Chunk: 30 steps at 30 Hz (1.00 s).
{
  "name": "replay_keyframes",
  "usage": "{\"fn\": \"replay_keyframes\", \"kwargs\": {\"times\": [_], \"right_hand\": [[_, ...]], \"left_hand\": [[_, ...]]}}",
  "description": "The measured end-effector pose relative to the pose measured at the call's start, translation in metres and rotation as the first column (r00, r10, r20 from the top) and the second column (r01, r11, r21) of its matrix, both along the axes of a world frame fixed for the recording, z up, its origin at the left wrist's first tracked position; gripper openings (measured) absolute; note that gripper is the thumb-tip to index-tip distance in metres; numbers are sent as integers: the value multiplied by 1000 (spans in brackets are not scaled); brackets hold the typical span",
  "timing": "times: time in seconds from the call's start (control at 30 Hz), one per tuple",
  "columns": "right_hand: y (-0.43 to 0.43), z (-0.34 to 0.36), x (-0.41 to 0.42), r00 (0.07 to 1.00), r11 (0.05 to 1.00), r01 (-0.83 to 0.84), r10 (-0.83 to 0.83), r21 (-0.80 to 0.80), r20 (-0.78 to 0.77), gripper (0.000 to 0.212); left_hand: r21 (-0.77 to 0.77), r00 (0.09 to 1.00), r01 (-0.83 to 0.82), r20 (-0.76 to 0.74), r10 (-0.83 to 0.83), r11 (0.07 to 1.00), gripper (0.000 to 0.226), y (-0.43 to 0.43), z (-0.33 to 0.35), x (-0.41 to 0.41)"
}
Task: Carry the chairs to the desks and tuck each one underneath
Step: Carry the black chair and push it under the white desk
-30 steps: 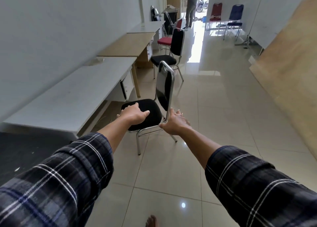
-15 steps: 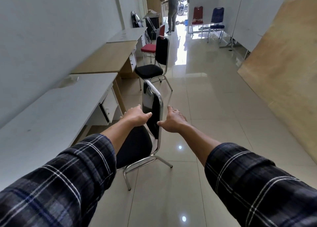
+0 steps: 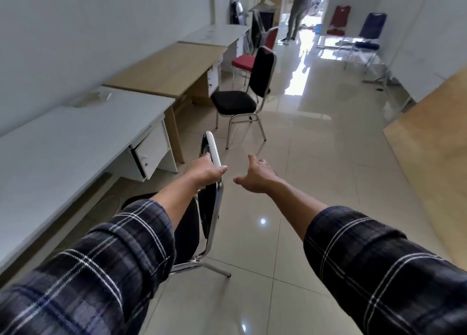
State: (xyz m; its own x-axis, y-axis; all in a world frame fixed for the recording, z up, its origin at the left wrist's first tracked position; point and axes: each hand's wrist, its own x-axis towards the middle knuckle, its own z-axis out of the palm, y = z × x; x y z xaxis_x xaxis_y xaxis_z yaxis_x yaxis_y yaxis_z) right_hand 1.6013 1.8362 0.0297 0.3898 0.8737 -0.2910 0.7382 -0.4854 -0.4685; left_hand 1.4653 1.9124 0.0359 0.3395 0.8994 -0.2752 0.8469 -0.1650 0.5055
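Near left, left hand [image 3: 203, 173] grips the black chair [image 3: 209, 203] backrest beside the white desk [image 3: 63, 142]; right hand [image 3: 257, 175] open, apart.

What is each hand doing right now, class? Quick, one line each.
Left hand: closed on the backrest of the near black chair.
Right hand: open, holding nothing, clear of the chair.
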Motion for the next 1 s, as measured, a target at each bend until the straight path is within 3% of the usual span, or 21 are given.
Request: {"fn": "replay_keyframes", "kwargs": {"times": [0.6, 0.87, 1.0], "right_hand": [[223, -45, 56, 961, 962, -271, 267, -44, -73, 78], [307, -73, 42, 871, 870, -489, 485, -66, -75, 73], [336, -94, 49, 799, 794, -602, 598, -89, -71, 58]], "left_hand": [[-169, 981, -196, -39, 192, 966, 87, 163, -68, 50], [-235, 953, -297, -9, 303, 926, 92, 188, -78, 38], [-284, 901, -411, 20, 434, 866, 75, 206, -84, 41]]}}
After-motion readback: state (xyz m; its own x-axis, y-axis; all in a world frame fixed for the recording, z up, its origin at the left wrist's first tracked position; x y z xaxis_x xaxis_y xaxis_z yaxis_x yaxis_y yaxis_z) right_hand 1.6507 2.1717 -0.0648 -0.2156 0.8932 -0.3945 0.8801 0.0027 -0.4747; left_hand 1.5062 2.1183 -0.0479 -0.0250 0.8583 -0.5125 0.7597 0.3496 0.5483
